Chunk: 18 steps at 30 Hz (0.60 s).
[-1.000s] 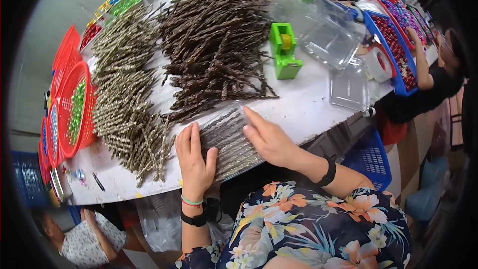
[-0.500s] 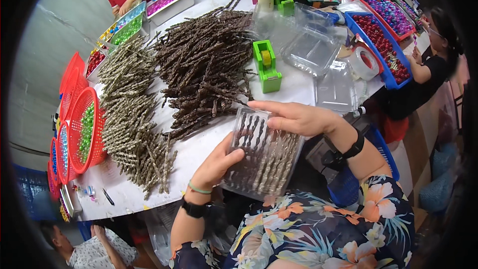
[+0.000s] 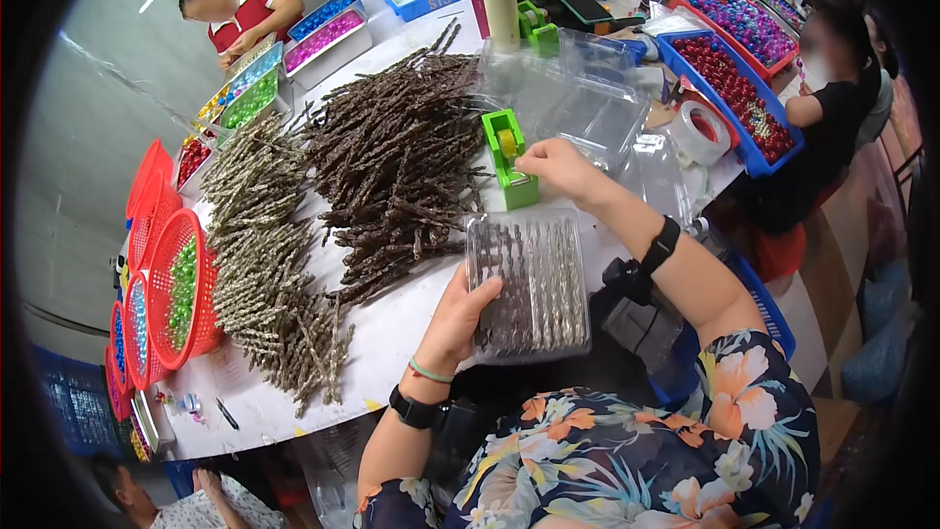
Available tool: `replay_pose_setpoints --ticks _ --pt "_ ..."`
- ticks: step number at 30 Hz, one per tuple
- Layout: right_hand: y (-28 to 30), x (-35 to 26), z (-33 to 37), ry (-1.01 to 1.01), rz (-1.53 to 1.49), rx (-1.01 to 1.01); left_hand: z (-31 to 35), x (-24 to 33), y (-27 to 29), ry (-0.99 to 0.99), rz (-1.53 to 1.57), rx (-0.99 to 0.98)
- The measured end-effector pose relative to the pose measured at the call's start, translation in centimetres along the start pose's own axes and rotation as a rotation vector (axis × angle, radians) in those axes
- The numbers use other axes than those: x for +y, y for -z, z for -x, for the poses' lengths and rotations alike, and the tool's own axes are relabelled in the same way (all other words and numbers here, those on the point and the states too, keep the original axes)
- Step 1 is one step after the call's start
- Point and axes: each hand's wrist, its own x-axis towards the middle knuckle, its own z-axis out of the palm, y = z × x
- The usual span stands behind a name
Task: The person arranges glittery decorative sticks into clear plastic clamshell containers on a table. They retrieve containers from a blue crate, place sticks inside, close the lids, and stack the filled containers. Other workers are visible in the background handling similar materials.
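A clear plastic box (image 3: 534, 328) is held at its left side by my left hand (image 3: 456, 318), the thumb lying on top. Inside it, dark and silvery twisted strands lie in rows, and the box looks closed. My right hand (image 3: 568, 171) is at the front end of a green tape dispenser (image 3: 520, 194), its fingers pinched at the tape end; the strip itself is too small to make out. A yellowish tape roll (image 3: 507, 142) sits in the dispenser. Left of the box lie a heap of dark brown twisted strands (image 3: 397, 157) and a heap of silvery-beige ones (image 3: 259, 245).
Red baskets (image 3: 201, 304) of beads line the left edge. Clear plastic containers (image 3: 597, 127), a wide tape roll (image 3: 699, 134) and a blue tray (image 3: 783, 157) of red beads stand to the right. A cream bottle (image 3: 500, 5) is at the back. Other people sit around the table.
My right hand has left the box and moved up to the green tape dispenser. The box, still in my left hand, now lies flatter and straighter.
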Motion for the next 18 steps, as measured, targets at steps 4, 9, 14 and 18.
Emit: replay_pose_setpoints --ticks 4,9,14,18 --pt "0.5 -1.7 1.3 0.065 0.073 0.101 -2.4 -0.1 -1.8 -0.039 0.057 0.001" --pt "1.4 -4.2 9.6 -0.005 -0.132 -0.043 -3.1 -0.6 -2.9 -0.074 0.101 0.046" --pt "0.6 -4.5 23.0 -0.316 -0.408 -0.261 -4.1 -1.8 -2.8 -0.114 0.104 0.084" --pt "-0.2 -2.1 28.2 -0.329 -0.330 -0.368 -4.6 -1.9 -3.2 -0.123 0.101 0.082"
